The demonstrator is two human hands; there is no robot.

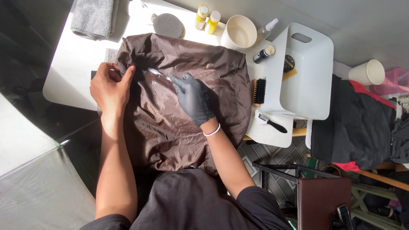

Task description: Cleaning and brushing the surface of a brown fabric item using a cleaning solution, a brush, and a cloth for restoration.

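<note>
Folded grey terry towel (94, 17) at far left of white tabletop (68, 64). Bare left hand (110, 87) pinching edge of crinkled, glossy brown fabric (187, 98) spread mid-tabletop. Black-gloved right hand (194, 98) closed around slim metal tool (158, 73), tip on fabric. Bristle brush (258, 90) beside smooth white plastic bin (309, 81).

Brown jacket (187, 98) lies spread on white table (68, 72); bare left hand (111, 87) pinches fabric at jacket's upper-left edge, black-gloved right hand (194, 98) rests on jacket centre w/ fingers closed round a small metal tool (158, 73), tip on the cloth. White bin (309, 81) sits just right of jacket, w/ brush (258, 90) btwn them. Cream cup (238, 32), 2 yellow bottles (207, 19) beyond jacket's top edge, grey towel (94, 17) top-left.
</note>
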